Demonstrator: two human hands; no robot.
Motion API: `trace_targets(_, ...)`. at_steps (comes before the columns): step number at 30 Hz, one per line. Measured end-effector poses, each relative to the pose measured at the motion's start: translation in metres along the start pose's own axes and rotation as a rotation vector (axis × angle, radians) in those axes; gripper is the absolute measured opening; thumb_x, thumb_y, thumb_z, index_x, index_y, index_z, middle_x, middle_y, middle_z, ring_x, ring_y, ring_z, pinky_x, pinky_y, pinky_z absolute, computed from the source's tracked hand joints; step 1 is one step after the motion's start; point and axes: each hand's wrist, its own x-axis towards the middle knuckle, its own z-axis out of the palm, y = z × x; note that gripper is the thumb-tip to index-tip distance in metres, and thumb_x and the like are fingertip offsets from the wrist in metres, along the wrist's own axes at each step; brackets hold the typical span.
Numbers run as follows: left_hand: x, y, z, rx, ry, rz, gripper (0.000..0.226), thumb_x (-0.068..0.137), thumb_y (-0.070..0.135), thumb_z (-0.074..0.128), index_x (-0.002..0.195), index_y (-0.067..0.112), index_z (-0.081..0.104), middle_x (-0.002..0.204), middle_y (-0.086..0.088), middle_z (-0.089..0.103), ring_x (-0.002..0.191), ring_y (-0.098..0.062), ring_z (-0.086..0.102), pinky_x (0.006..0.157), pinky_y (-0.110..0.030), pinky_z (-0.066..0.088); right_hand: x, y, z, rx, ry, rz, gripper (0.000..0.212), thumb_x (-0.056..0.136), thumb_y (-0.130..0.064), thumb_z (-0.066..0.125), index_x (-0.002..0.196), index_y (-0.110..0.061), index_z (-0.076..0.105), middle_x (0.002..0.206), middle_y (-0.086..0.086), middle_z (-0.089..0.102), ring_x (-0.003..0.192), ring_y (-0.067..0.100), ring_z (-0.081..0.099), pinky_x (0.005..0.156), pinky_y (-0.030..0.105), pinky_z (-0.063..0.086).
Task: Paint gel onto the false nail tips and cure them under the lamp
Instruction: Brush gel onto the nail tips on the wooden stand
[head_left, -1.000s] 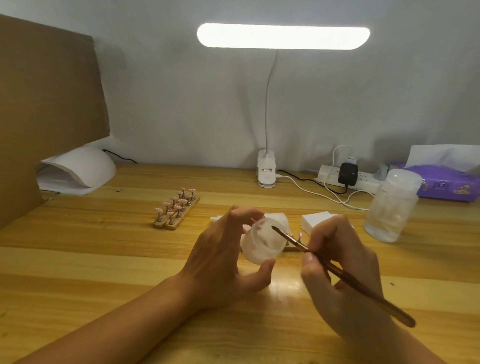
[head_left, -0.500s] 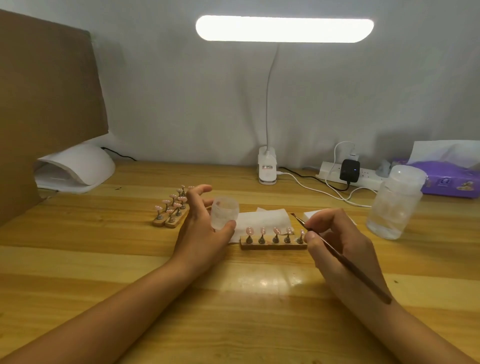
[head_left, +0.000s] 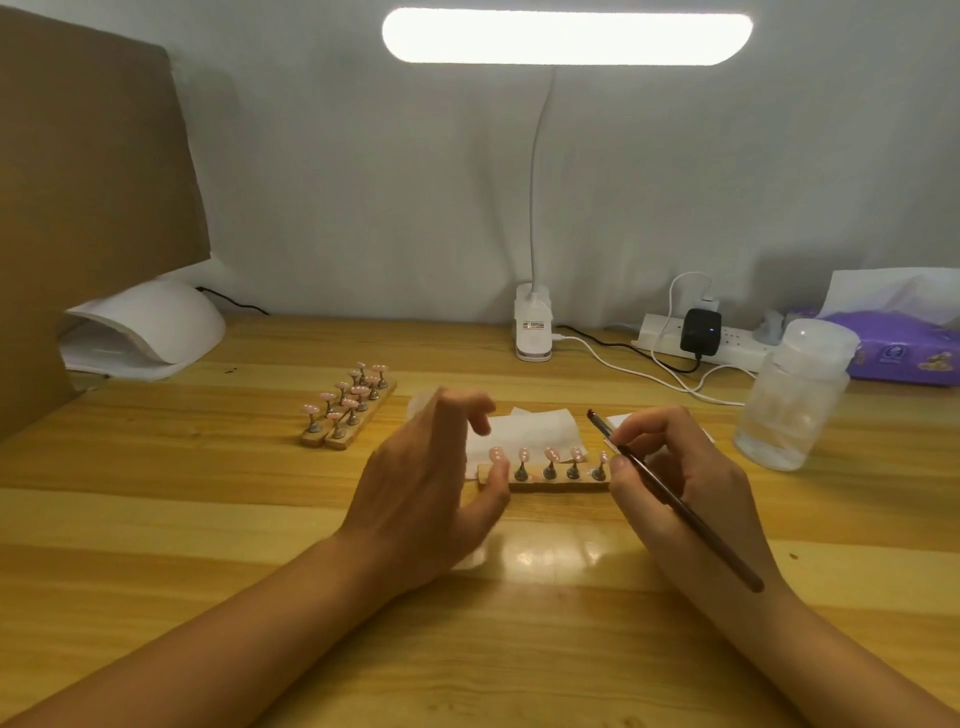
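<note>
Left hand: my left hand (head_left: 431, 483) is loose and holds nothing. Its fingers are spread and the thumb tip lies against the left end of the wooden strip (head_left: 558, 486).
Right hand: my right hand (head_left: 680, 478) pinches the brush (head_left: 670, 499) like a pen, with the dark bristle end raised above and behind the strip.
Nail tips: the nail tips (head_left: 550, 454) stand on small pegs along the strip, on the table (head_left: 208, 519) between my hands and partly over a paper wipe (head_left: 530, 426).
Curing lamp: the curing lamp (head_left: 140, 327) sits far left, well apart from the strip.
Risk, sliding: I judge the strip light, so with only a thumb steadying it, a brush stroke could push it sideways.
Risk, smearing: the left fingers hover near the leftmost tip and could touch wet gel.
Risk, dripping: a loaded bristle end held over the wipe could drip gel before it reaches a tip.
Risk, carrying: the move to the lamp is long, and tilting the strip could topple the pegs or let the gel run.
Risk, bottle: the bottle (head_left: 795, 395) stands just beside my right hand, and a wide elbow swing could knock it over.
</note>
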Motion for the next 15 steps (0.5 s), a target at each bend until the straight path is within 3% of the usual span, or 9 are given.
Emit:
trace_targets(3, -0.003, 0.005, -0.002, 0.015, -0.094, -0.028, 0.046, 0.085, 0.037, 0.060, 0.115, 0.018, 0.032, 0.084, 0.015, 0.035, 0.049, 0.001, 0.033, 0.044, -0.009, 0.025, -0.001, -0.001, -0.001, 0.006, 0.007, -0.029, 0.021, 0.085, -0.009, 0.067, 0.090, -0.026, 0.056, 0.073, -0.007, 0.060, 0.063, 0.020, 0.060, 0.054, 0.041, 0.052)
trace_targets(5, -0.005, 0.003, -0.001, 0.016, -0.154, -0.096, 0.050, 0.085, 0.040, 0.062, 0.118, 0.024, 0.028, 0.090, 0.013, 0.047, 0.048, -0.003, 0.042, 0.044, -0.014, 0.029, -0.002, -0.001, -0.002, 0.019, -0.003, -0.027, 0.015, 0.085, -0.013, 0.064, 0.087, -0.025, 0.055, 0.070, -0.003, 0.059, 0.063, 0.020, 0.059, 0.054, 0.042, 0.051)
trace_targets(8, -0.006, 0.000, 0.000, 0.036, -0.198, -0.217, 0.055, 0.086, 0.045, 0.062, 0.123, 0.032, 0.023, 0.108, 0.016, 0.054, 0.056, -0.007, 0.052, 0.051, -0.026, 0.040, -0.001, 0.000, -0.003, 0.028, -0.015, -0.003, 0.014, 0.084, -0.014, 0.064, 0.085, -0.025, 0.055, 0.072, -0.006, 0.060, 0.064, 0.018, 0.060, 0.053, 0.038, 0.050)
trace_targets(11, -0.006, -0.003, 0.004, 0.102, -0.279, -0.232, 0.056, 0.087, 0.052, 0.057, 0.129, 0.035, 0.024, 0.109, 0.020, 0.058, 0.066, -0.005, 0.052, 0.056, -0.026, 0.035, 0.000, 0.002, -0.002, 0.021, -0.021, 0.032, 0.016, 0.084, -0.013, 0.066, 0.089, -0.024, 0.055, 0.073, -0.008, 0.062, 0.066, 0.015, 0.062, 0.055, 0.035, 0.052)
trace_targets(15, -0.008, -0.005, 0.007, 0.084, -0.314, -0.231, 0.048, 0.089, 0.048, 0.057, 0.128, 0.037, 0.032, 0.109, 0.021, 0.060, 0.082, -0.016, 0.061, 0.062, -0.028, 0.038, 0.000, 0.003, 0.000, 0.004, -0.044, 0.065, 0.014, 0.082, -0.019, 0.064, 0.092, -0.024, 0.055, 0.075, -0.009, 0.063, 0.065, 0.014, 0.063, 0.057, 0.039, 0.054)
